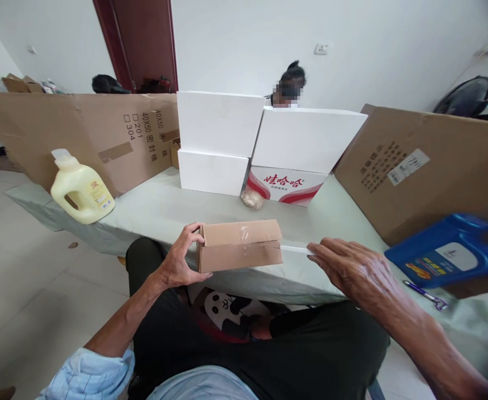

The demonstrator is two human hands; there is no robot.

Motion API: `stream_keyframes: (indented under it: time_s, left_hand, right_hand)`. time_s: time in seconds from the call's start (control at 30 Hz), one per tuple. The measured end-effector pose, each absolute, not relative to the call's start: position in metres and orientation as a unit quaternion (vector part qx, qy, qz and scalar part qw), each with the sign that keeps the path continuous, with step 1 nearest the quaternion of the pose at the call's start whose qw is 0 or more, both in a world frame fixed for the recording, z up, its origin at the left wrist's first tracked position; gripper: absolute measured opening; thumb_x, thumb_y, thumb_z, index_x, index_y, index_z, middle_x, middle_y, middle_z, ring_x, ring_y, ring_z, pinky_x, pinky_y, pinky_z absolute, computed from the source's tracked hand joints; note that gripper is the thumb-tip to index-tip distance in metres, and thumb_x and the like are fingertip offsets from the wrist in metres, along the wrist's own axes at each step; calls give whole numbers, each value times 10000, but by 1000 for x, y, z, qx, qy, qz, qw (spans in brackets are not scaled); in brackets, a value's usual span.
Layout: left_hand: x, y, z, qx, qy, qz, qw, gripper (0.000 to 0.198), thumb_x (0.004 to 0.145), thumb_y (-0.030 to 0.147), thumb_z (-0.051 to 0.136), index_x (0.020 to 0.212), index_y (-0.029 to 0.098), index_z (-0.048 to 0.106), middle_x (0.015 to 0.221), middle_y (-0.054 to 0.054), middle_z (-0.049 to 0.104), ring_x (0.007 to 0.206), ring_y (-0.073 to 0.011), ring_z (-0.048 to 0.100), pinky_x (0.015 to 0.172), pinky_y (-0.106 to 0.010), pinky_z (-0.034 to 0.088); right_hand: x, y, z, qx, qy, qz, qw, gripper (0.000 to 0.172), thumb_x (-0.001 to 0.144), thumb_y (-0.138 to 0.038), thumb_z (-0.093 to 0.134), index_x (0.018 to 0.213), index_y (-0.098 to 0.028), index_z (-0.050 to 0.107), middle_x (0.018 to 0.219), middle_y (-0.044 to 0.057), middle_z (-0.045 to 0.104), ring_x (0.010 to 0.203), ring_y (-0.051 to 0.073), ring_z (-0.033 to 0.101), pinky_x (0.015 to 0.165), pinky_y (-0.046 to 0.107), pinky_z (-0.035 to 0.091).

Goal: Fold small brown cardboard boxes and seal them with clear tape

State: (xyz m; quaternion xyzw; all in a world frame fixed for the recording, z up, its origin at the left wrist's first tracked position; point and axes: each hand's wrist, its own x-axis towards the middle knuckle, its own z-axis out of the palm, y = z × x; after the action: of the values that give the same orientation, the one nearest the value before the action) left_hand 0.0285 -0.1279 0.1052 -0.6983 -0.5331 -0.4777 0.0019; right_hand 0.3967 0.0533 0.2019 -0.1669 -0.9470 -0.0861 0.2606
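Observation:
My left hand [180, 256] grips the left end of a small brown cardboard box [239, 255], thumb below and fingers above. Clear tape crosses the seam on the side facing me, and the flap edge looks slightly raised at the right end. In my right hand [344, 264], fingers pressed together, is a thin white strip [294, 250]. It reaches left to the box's right end; I cannot make out whether it touches the box or goes inside. Behind the box a roundish, clear-wrapped bundle [252, 199] lies on the cloth-covered table [210, 206].
White boxes [221, 125] and a red-and-white carton [288, 186] are stacked behind. Large cardboard panels [123, 139] flank the table. A yellow jug [81, 189] stands left; a blue jug [448, 253] and a purple-handled tool [425, 294] lie right. A person [289, 83] is beyond the stack.

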Motion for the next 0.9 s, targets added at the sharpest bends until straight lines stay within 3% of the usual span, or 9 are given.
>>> stream_keyframes:
  time_s: [0.37,0.9]
  left_hand:
    - [29,-129,106,-706,-532,-469,4,713,700,279,953,1267,241,524,1603,-241,469,1518,-421,499,1170,-581,503]
    - [37,-130,114,-728,-510,-457,16,767,702,257,962,1324,254,514,1595,-241,472,1512,-432,499,1162,-591,511]
  right_hand:
    - [399,47,178,-146,-933,-61,324,184,1120,-311,533,1152,-242,699,940,64,733,806,220,693,732,348,507]
    - [371,27,185,-138,-946,-56,288,206,1137,-305,500,1124,-241,696,826,34,651,736,199,610,698,334,439]
